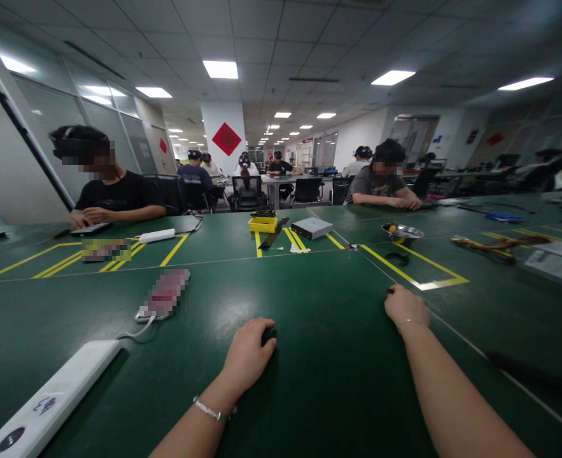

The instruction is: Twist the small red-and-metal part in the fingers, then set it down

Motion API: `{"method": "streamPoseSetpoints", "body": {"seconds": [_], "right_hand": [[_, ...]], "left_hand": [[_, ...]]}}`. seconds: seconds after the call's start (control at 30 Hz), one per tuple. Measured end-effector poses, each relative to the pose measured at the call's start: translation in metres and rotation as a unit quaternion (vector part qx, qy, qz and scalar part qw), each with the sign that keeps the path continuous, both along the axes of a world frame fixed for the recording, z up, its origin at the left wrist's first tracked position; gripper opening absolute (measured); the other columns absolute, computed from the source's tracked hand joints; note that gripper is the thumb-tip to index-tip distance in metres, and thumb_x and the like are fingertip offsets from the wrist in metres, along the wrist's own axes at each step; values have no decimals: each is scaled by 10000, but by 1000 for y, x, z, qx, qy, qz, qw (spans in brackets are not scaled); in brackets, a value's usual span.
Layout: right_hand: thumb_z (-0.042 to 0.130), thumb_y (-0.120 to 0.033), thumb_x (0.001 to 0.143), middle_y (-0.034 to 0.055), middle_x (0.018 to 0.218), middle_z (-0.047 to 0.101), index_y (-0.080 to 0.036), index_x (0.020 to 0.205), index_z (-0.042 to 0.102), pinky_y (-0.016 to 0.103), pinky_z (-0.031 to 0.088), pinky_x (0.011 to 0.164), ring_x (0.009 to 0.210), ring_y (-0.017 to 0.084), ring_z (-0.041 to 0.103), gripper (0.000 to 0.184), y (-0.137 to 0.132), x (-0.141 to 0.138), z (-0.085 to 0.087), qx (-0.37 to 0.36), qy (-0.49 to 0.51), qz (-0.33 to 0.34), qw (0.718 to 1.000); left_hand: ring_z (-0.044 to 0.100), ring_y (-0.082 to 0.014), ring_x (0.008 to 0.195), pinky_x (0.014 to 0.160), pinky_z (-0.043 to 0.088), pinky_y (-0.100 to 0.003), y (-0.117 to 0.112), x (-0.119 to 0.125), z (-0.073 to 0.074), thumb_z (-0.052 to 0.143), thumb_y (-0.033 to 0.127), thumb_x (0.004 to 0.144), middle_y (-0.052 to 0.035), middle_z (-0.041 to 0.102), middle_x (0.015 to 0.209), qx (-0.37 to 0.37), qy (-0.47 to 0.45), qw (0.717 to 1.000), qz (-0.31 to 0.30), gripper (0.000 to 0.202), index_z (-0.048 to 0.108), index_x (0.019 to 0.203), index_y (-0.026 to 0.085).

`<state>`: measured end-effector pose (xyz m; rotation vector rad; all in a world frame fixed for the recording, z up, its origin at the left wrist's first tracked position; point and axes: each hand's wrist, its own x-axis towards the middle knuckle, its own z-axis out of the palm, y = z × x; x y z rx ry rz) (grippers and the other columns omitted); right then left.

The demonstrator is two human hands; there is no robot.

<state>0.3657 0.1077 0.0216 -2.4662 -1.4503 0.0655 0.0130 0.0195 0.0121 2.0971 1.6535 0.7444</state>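
My left hand (pixel 249 350) rests on the green table (pixel 319 375), its fingers loosely bent and the thumb apart from them. A dark patch shows in the gap between thumb and forefinger; it looks like shadow, and I see nothing held there. Farther right, my right hand (pixel 407 305) is curled closed on the table, near a yellow tape corner (pixel 421 285). A small dark spot shows at its fingertips, too small to name. Left of my left hand lies a phone (pixel 163 294) with a white cable (pixel 140 331) plugged in.
A white power strip (pixel 56 397) lies at front left. Across the table are a yellow bin (pixel 263 224), a grey drive-like box (pixel 312 228), a metal bowl (pixel 412 233), a black curved piece (pixel 398 258) and bundled wires (pixel 485 248). Two people sit opposite.
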Motion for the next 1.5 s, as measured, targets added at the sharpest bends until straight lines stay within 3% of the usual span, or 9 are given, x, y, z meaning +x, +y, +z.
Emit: {"method": "streamPoseSetpoints", "body": {"seconds": [0.17, 0.27, 0.53, 0.8, 0.93, 1.07, 1.2, 1.33, 1.5], "right_hand": [[339, -229, 773, 167, 977, 589, -122, 1050, 520, 374, 416, 681, 893, 286, 530, 348, -1, -10, 7, 29, -4, 5, 1000], [356, -246, 779, 137, 937, 593, -132, 993, 540, 351, 410, 703, 869, 247, 531, 304, -1, -37, 13, 88, -12, 109, 990], [473, -178, 717, 39, 841, 573, -180, 848, 581, 237, 409, 694, 747, 122, 531, 170, -32, -164, 7, 115, 146, 472, 862], [500, -241, 735, 38, 872, 607, -191, 910, 559, 267, 385, 758, 829, 148, 530, 191, -60, -200, 8, 93, 115, 578, 803], [513, -336, 724, 55, 1063, 571, -203, 1117, 470, 273, 383, 819, 944, 158, 514, 417, -38, -168, 15, 68, 136, 495, 855], [418, -264, 756, 136, 1206, 456, -166, 1144, 467, 440, 271, 917, 1141, 271, 345, 403, -12, -99, 14, 109, -44, 200, 973], [350, -260, 764, 199, 1201, 421, -147, 1161, 464, 483, 368, 785, 1109, 349, 365, 428, -2, -32, 6, 0, -44, -3, 999], [354, -175, 731, 220, 1113, 485, -98, 1051, 559, 419, 419, 732, 1023, 326, 461, 387, -1, -5, 4, -53, -27, -16, 998], [399, -168, 712, 216, 969, 564, -83, 891, 617, 409, 423, 718, 871, 277, 554, 295, -1, -32, 8, -1, 32, 77, 997]], "left_hand": [[481, -211, 1035, 905, 325, -348, 0, 0, -1, 485, 281, 719, -57, 572, 1084, -3, -24, 1000, 7, 332, 542, 1039, 210], [502, -209, 1003, 884, 338, -347, 1, 0, -1, 470, 306, 738, -56, 586, 1054, -3, -56, 998, 18, 345, 512, 1065, 205], [569, -176, 848, 776, 383, -295, -1, 0, 3, 396, 363, 792, -2, 639, 863, -19, -138, 990, -3, 330, 464, 1091, 239], [573, -157, 774, 695, 394, -256, 0, 1, 0, 416, 318, 780, 2, 639, 834, -43, -196, 980, -11, 189, 557, 863, 225], [572, -156, 743, 686, 395, -258, 1, 1, 3, 395, 348, 786, -8, 642, 776, -49, -231, 971, 27, 221, 535, 859, 195], [559, -154, 703, 675, 385, -264, 1, 1, 7, 366, 364, 794, -4, 634, 738, -34, -221, 973, 52, 243, 534, 828, 191], [545, -147, 676, 672, 376, -260, 1, 1, 6, 309, 363, 816, 1, 620, 700, -9, -202, 979, 41, 300, 540, 727, 193], [544, -148, 661, 664, 374, -259, 0, 0, 7, 297, 366, 820, 3, 617, 682, -13, -194, 980, 39, 315, 538, 713, 194], [557, -154, 696, 674, 383, -264, 1, 1, 6, 359, 353, 798, -1, 622, 718, -39, -220, 974, 33, 228, 519, 824, 193]]}}
